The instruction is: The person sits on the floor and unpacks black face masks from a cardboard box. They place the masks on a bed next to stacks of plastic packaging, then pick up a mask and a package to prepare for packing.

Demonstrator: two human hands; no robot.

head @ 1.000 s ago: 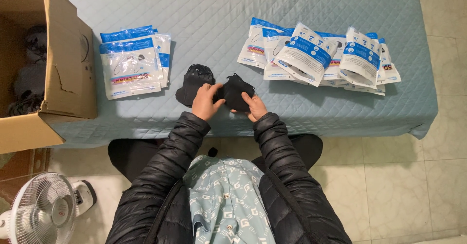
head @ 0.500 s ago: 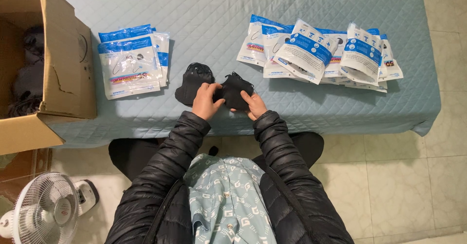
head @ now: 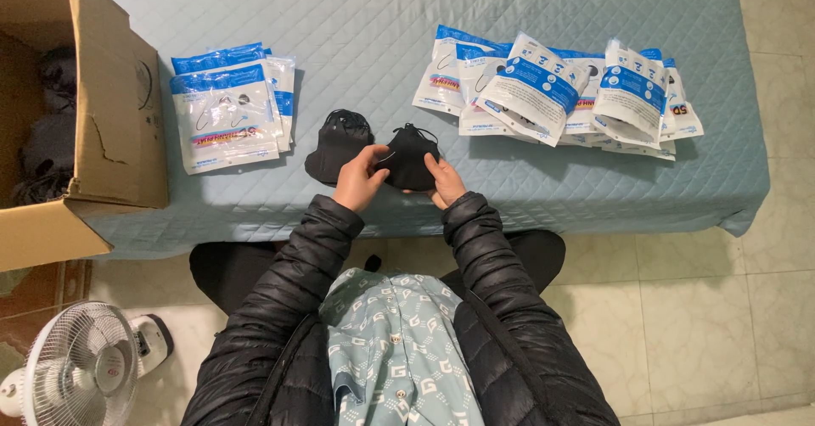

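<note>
My left hand point(head: 360, 177) and my right hand point(head: 445, 181) both hold one black face mask point(head: 409, 158) just above the near edge of a table covered in a pale blue quilted cloth point(head: 365, 19). The left thumb and fingers pinch the mask's left side, the right hand grips its right side. A small stack of further black masks point(head: 336, 143) lies on the cloth directly left of my left hand.
A stack of white-and-blue mask pouches point(head: 227, 105) lies at the left. Several more pouches point(head: 552, 91) are spread at the right. An open cardboard box point(head: 102, 129) with dark items stands at the far left. A white fan point(head: 81, 367) sits on the floor.
The hands have shifted slightly on the black mask, and the mask sits a little flatter between them. Everything on the table stays where it was.
</note>
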